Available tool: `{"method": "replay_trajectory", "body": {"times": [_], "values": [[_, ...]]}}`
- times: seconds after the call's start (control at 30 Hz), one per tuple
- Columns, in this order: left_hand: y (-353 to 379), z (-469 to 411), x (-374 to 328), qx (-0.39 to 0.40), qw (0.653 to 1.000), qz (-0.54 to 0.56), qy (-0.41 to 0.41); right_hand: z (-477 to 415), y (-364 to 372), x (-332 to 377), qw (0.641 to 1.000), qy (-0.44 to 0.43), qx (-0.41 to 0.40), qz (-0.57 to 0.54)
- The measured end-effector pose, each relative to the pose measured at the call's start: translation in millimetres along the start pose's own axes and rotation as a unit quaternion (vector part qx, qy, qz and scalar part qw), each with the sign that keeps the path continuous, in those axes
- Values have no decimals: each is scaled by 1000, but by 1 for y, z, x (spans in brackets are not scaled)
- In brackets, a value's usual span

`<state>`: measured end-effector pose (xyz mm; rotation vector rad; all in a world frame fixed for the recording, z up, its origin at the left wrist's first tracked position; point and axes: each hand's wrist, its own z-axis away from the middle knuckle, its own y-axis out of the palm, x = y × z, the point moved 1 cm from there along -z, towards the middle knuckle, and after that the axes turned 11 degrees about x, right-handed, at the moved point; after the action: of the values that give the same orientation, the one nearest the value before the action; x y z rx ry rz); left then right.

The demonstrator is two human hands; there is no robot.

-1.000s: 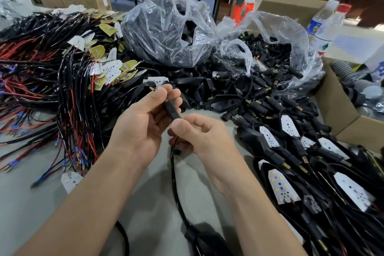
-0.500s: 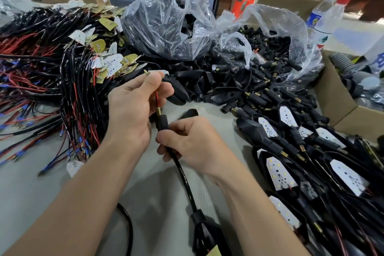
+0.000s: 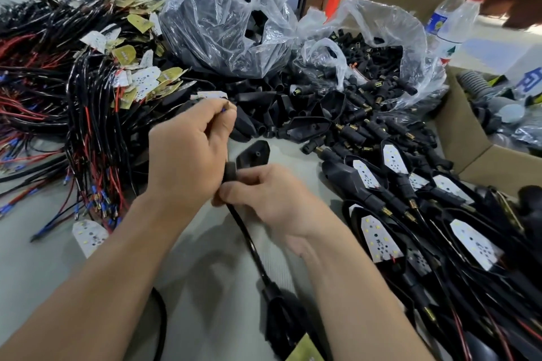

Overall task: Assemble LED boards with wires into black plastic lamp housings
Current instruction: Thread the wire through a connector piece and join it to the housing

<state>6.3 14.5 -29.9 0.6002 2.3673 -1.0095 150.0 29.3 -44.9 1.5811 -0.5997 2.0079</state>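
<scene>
Head view, one moment. Left hand (image 3: 190,152) is curled, thumb and forefinger pinching the wire tips (image 3: 223,110), one blue end just showing. Right hand (image 3: 269,199) sits just below and right of it, fingers wrapped round the black sleeve (image 3: 230,171); the two hands touch or nearly touch at the sleeve.

Key relation: wire, sleeve and cable (image 3: 249,243) make one line. From the sleeve the wire goes up toward 12 o'clock into the left pinch; the cable leaves the right hand toward 5 o'clock and ends at a housing (image 3: 281,322) near the bottom edge, blurred, with a yellowish board corner (image 3: 305,353) beside it. So the long axis is roughly 12 to 5, with the left hand on the far end and the right hand on the middle.

Judgement: wires look mid-threading through the sleeve; any pull should go along that line, left toward 12, right steadying, or the thin wire kinks at the sleeve mouth.

A loose housing (image 3: 253,152) lies on the table (image 3: 58,258) at 12 o'clock of the right hand, just beyond its knuckles. Finished lamps (image 3: 410,214) are piled at 3 o'clock, the wired-board heap (image 3: 88,126) at 9 o'clock, and bags of black parts (image 3: 228,23) at 12.
</scene>
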Motion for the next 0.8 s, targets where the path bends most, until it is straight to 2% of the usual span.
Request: {"method": "replay_trajectory", "body": {"times": [0.07,0.13,0.2,0.3,0.47,0.53,0.67,0.8], "values": [[2,-1,-4,-11,1000,21,-5,-1,-1,0,997,-19,-20,-79],[6,-1,-2,-4,998,51,-29,0,-1,2,994,-25,-17,-100],[7,-2,4,-6,995,83,-61,1,-1,4,995,-26,14,-100],[7,-9,12,-26,976,187,-109,4,0,8,993,-18,69,-89],[15,-8,8,-9,937,318,-144,5,-6,7,994,-3,91,-59],[16,-8,7,-11,932,327,-157,6,-3,7,988,-3,114,-102],[14,-8,9,-11,959,247,-140,2,3,2,979,-5,125,-163],[12,-7,4,12,933,321,-163,3,1,3,969,0,163,-184]]}}
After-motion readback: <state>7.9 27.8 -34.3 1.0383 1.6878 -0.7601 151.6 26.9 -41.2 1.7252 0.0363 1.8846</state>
